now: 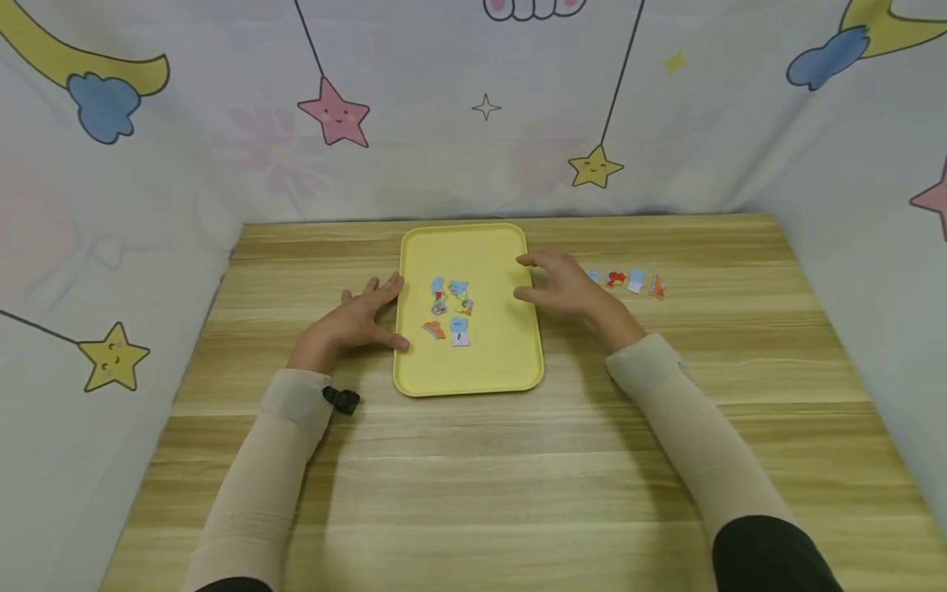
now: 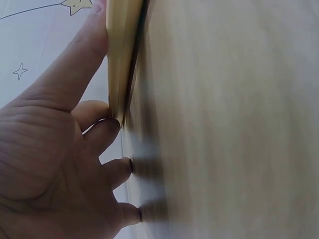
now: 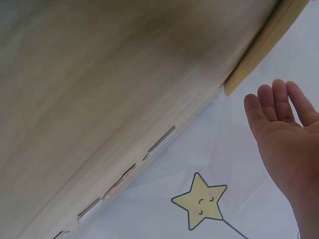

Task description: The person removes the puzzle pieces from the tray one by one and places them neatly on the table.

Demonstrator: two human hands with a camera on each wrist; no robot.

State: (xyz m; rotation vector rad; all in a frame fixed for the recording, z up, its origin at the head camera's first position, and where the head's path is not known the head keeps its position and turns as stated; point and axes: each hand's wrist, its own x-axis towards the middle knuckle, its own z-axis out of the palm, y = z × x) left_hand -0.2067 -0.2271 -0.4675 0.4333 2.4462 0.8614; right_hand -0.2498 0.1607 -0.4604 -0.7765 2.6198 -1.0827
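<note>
A yellow tray [image 1: 503, 345] lies on the wooden table, and several small puzzle-like picture pieces [image 1: 459, 332] sit on its left half. At the tray's left side my left hand [image 1: 353, 319] is spread, its thumb and a finger touching the rim. The left wrist view shows the thumb [image 2: 75, 64] against the tray wall [image 2: 119, 55] and other fingertips down by the table. My right hand [image 1: 565, 284] hovers over the tray's right edge, fingers extended and holding nothing. In the right wrist view, this hand [image 3: 286, 134] is apart from the tray [image 3: 264, 50].
Right of the tray, a short row of similar pieces [image 1: 635, 281] lies on the table [image 1: 473, 477], partly behind my right hand. A white cloth with stars and moons [image 1: 444, 164] stands along the back and sides. A black device [image 1: 342, 400] is strapped at my left wrist.
</note>
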